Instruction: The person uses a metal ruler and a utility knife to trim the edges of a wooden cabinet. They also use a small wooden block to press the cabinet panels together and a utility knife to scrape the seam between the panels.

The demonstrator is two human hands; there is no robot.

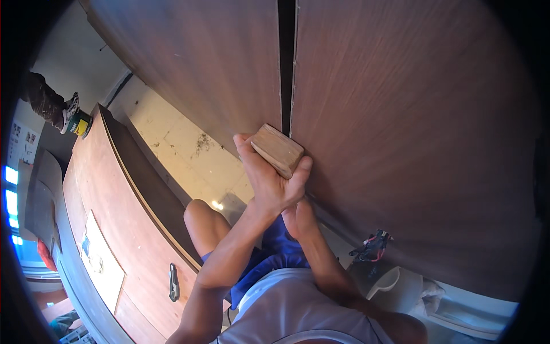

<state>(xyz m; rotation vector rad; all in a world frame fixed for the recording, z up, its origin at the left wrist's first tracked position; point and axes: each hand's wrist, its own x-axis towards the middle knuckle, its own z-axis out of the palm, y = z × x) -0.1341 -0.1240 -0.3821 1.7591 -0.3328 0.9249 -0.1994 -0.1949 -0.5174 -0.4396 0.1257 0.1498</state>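
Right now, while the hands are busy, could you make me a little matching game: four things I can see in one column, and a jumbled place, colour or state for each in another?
Things:
1. wooden block
2. utility knife
3. shorts
4. dark gap

Places, colours and states:
A. lying on the pinkish wooden surface
B. running between the two brown panels
C. held in the left hand
D. blue, worn by the person

Right pairs: 1-C, 2-A, 3-D, 4-B.
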